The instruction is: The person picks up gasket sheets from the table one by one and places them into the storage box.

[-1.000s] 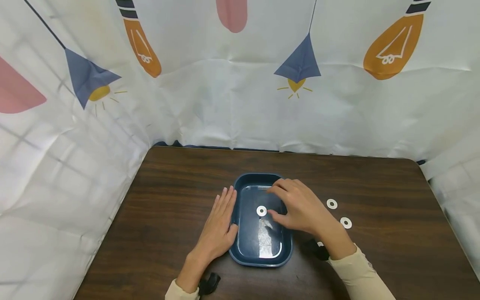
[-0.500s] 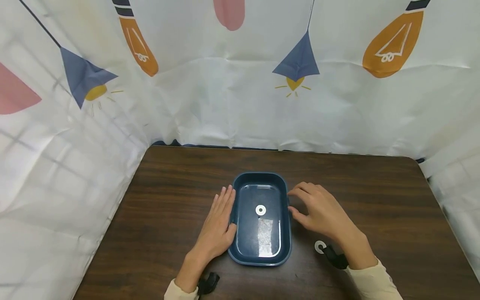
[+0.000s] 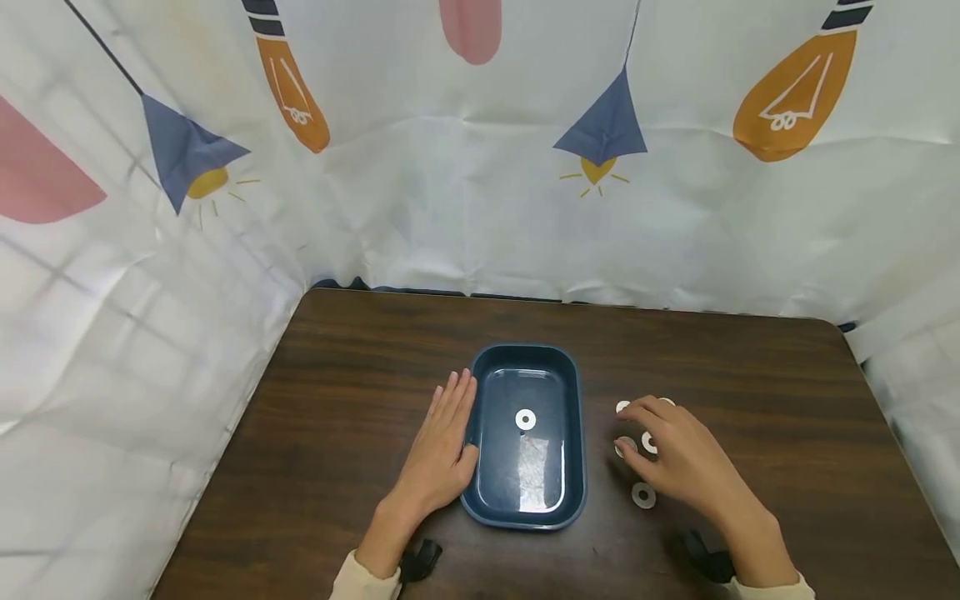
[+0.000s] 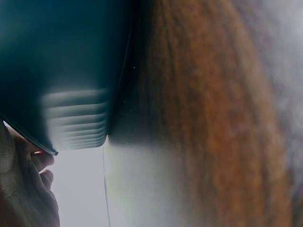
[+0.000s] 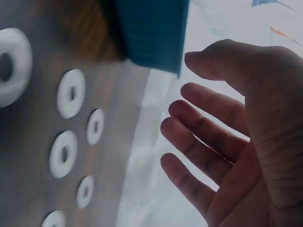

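Note:
A dark blue tray (image 3: 573,433) sits mid-table with one white washer (image 3: 525,419) lying in it. My left hand (image 3: 456,417) lies flat on the table, fingers straight, its thumb side against the tray's left wall (image 4: 57,71). To the right of the tray my right hand (image 3: 633,427) hovers over several loose white washers (image 3: 642,495), fingers spread and holding nothing. The right wrist view shows those washers (image 5: 71,93) on the wood, the open right hand (image 5: 227,142) above them and a corner of the tray (image 5: 151,33).
The dark wooden table (image 3: 360,358) is walled at the back and sides by a white printed cloth (image 3: 480,183). Bare wood runs behind the tray and along the left side. Black wrist straps (image 3: 420,560) show near the front edge.
My right hand has left the tray and moved right and nearer, to the loose washers. The washer stays in the tray. My left hand has not moved.

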`<state>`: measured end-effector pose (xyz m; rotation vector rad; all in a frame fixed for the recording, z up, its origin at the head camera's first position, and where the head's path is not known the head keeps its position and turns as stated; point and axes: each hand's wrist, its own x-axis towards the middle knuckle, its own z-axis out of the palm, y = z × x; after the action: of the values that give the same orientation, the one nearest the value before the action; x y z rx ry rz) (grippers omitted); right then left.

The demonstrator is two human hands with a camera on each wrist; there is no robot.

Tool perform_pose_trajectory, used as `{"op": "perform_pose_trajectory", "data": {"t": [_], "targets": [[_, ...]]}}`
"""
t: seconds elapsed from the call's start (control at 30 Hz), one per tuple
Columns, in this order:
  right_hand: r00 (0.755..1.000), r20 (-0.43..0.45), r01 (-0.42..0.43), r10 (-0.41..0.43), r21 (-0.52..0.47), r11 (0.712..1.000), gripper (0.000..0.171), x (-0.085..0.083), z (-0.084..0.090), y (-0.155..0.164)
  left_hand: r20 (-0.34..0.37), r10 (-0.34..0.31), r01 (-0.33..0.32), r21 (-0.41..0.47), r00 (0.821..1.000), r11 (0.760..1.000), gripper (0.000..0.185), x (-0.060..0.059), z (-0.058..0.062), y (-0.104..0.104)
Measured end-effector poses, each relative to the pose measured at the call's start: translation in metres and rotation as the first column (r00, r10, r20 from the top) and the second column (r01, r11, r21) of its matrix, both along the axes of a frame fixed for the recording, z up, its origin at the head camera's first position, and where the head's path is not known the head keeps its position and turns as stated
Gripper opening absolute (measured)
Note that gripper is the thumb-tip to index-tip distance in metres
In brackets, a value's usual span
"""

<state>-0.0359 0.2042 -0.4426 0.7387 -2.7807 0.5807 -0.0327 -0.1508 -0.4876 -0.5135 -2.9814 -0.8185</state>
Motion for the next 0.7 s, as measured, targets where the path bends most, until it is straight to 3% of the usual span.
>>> {"op": "perform_pose_trajectory", "data": {"t": [0.3, 0.7], "targets": [[0.994, 0.089, 0.061, -0.061, 0.000, 0.998, 0.035, 0.021, -0.016, 0.010, 0.013, 0.004, -0.004, 0.004, 1.000, 1.000, 0.088, 0.000, 0.000, -0.003], [0.988, 0.073, 0.138, -0.138, 0.012, 0.990, 0.037, 0.049, -0.042, 0.020, -0.003, -0.006, 0.006, 0.014, 1.000, 1.000, 0.087, -0.001, 0.000, 0.000]]}}
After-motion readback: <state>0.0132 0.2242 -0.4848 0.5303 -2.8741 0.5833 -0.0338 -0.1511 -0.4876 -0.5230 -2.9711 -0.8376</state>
